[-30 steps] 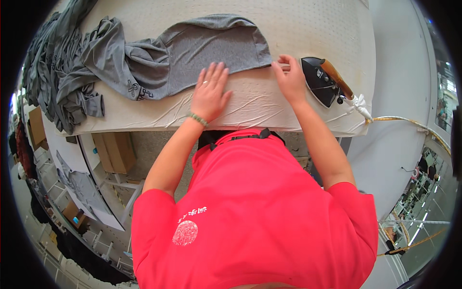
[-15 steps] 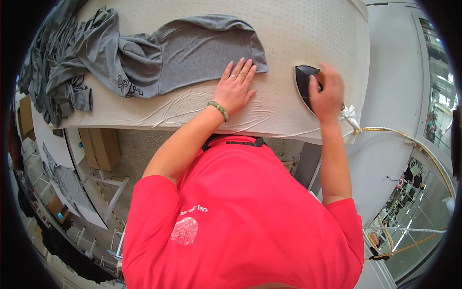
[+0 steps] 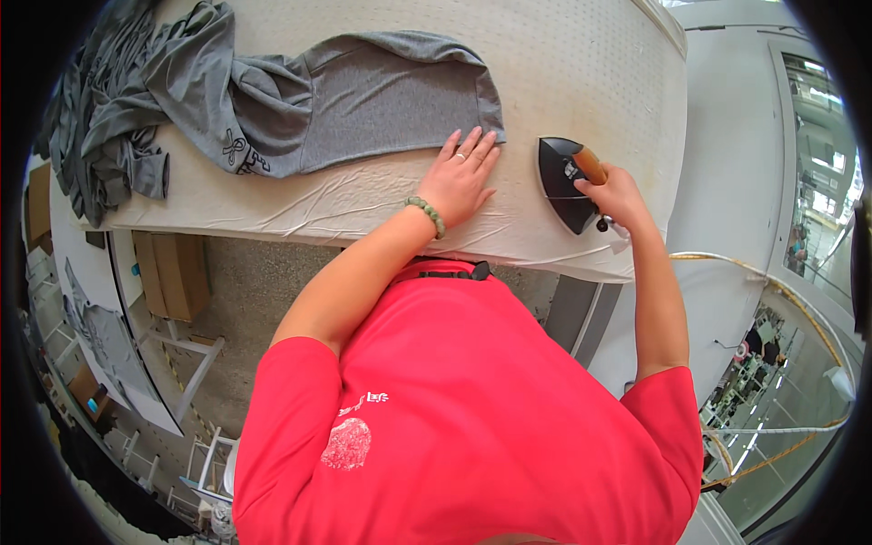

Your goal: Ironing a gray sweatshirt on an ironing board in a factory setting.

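Observation:
My left hand (image 3: 461, 177) lies flat with its fingers spread, the fingertips at the lower corner of a grey knit garment's hem. That grey garment (image 3: 391, 100) is laid out across the padded table, smooth at its right end and bunched toward the left. Dark printed marks show along its lower edge. To the right, my right hand (image 3: 618, 195) is closed round the wooden handle of a black iron (image 3: 559, 177). The iron is on or just over the pale table cover, a short way right of the garment. Its sole is hidden.
A wrinkled pale cover spans the ironing table (image 3: 581, 54). Heaped grey fabric (image 3: 100, 136) lies at its left end. A white and yellow hose (image 3: 799, 300) loops down on the right. Below the table at left stand a cardboard box (image 3: 173, 277) and a white metal frame (image 3: 195, 363).
The iron has turned and shifted slightly left, and my right hand has gone from hovering over it, blurred, to gripping its handle. My left hand has slid slightly right and down.

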`<state>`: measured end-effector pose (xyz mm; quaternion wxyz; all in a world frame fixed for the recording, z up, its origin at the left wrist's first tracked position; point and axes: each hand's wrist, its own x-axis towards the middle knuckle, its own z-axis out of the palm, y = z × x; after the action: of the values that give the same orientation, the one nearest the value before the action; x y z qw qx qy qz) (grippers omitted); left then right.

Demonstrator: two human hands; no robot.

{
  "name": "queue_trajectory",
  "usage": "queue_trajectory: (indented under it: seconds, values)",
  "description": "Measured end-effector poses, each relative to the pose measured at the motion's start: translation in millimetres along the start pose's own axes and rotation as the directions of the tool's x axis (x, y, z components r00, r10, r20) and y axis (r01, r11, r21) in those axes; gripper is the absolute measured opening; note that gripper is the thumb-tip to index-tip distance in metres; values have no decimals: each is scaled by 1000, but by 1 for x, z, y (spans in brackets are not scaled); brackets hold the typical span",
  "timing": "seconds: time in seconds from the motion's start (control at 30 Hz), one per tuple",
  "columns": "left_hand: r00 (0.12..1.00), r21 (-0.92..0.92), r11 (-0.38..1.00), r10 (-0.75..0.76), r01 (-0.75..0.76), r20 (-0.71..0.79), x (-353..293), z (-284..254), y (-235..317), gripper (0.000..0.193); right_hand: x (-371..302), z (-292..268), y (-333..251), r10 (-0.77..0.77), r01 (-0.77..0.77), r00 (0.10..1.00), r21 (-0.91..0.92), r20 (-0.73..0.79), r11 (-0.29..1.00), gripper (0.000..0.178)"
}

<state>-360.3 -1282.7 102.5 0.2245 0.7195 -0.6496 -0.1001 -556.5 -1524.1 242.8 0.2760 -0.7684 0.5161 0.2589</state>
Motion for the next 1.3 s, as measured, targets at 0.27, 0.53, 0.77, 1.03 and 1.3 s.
queue_trajectory:
  seconds: [0.27, 0.53, 0.77, 1.03, 1.3]
  values:
    - [972, 168, 961, -200, 219, -122, -99, -68, -69, 70, -14, 37, -115, -304, 260, 937, -236, -174, 936, 39]
    - [952, 113, 954, -258, 278, -165, -168, -136, -89, 49, -32, 104, -263, -471, 491, 870, -325, 145, 808, 37]
    - [830, -202, 909, -416, 365, -371, -99, -220, -187, 32, -47, 124, -320, -532, 572, 814, -157, 232, 805, 44]
    - [963, -13, 970, -244, 245, -118, 26, -172, -268, 31, -31, 88, -217, 26, 37, 963, 228, -268, 973, 61]
    - [959, -247, 936, -276, 252, -69, 63, -167, -273, 27, 20, 59, -231, 216, -162, 945, 221, -246, 962, 46]
